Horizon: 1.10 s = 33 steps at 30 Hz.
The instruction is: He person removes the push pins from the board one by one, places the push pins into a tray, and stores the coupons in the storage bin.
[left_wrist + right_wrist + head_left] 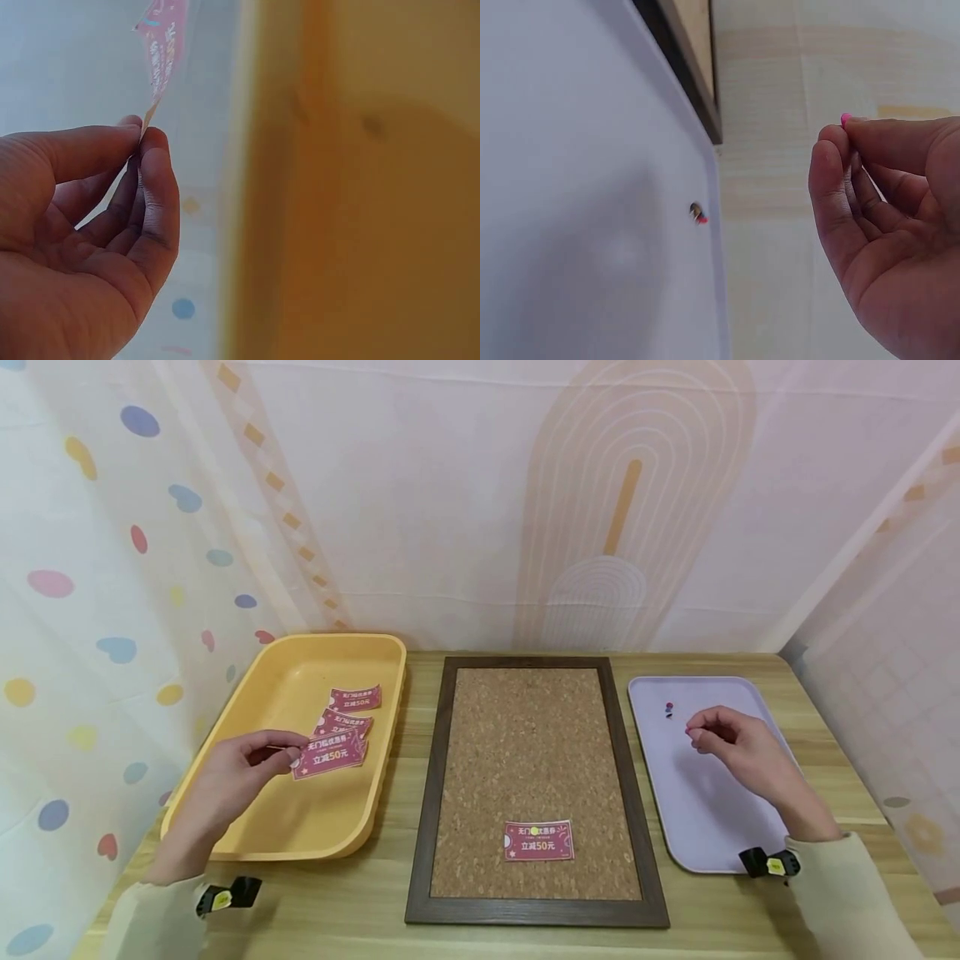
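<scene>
My left hand [243, 768] pinches a magenta coupon [327, 756] by its left edge, above the yellow tray [262, 810]. More coupons [356, 697] lie in that tray, partly overlapped by the held one. In the left wrist view the held coupon [166, 45] is seen nearly edge-on. Over the lilac tray [705, 852] my right hand [742, 752] pinches a small pushpin; only its pink head [846, 118] shows in the right wrist view. Another coupon [547, 846] lies on the corkboard [536, 760], with a yellow pushpin [534, 831] at its top edge.
Inside the lilac tray, near its left rim, lie small pins [669, 710], one with a red head. A dark wooden frame [536, 913] borders the corkboard between the two trays. Behind the table [352, 902] hangs a patterned curtain [420, 510].
</scene>
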Available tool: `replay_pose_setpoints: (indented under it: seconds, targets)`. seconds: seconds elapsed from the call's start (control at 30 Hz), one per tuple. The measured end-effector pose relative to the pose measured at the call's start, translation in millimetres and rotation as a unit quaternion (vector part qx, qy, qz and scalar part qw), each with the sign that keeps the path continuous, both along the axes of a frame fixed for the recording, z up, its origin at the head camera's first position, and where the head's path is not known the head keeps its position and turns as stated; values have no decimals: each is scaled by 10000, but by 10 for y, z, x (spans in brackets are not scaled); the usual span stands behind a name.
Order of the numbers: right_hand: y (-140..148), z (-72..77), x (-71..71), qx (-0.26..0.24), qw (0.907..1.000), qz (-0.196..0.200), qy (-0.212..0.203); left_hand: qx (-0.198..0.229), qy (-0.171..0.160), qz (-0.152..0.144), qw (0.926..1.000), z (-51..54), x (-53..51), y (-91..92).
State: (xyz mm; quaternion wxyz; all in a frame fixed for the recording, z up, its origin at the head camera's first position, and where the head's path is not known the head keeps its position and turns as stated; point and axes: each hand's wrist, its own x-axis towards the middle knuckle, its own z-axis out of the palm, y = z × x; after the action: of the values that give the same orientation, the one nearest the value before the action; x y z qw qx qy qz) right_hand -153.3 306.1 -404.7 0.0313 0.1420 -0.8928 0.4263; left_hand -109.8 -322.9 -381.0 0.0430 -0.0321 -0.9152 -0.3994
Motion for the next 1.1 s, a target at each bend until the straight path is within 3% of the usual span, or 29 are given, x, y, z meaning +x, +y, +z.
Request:
replay_pose_setpoints:
  seconds: [0.2, 0.47, 0.73, 1.1]
  targets:
    - [103, -70, -36, -13, 10000, 85, 23, -316, -346, 111, 9988, -64, 10, -99]
    - [159, -137, -64, 303, 9994, 142, -71, -641, -664, -16, 9957, -124, 28, -172]
    - [183, -186, -64, 563, 9980, 74, -292, -699, -972, -24, 9928, -210, 10, -222]
    - [195, -328, -101, 670, 9965, 196, -464, -461, -1147, -318, 9918, -350, -45, -227]
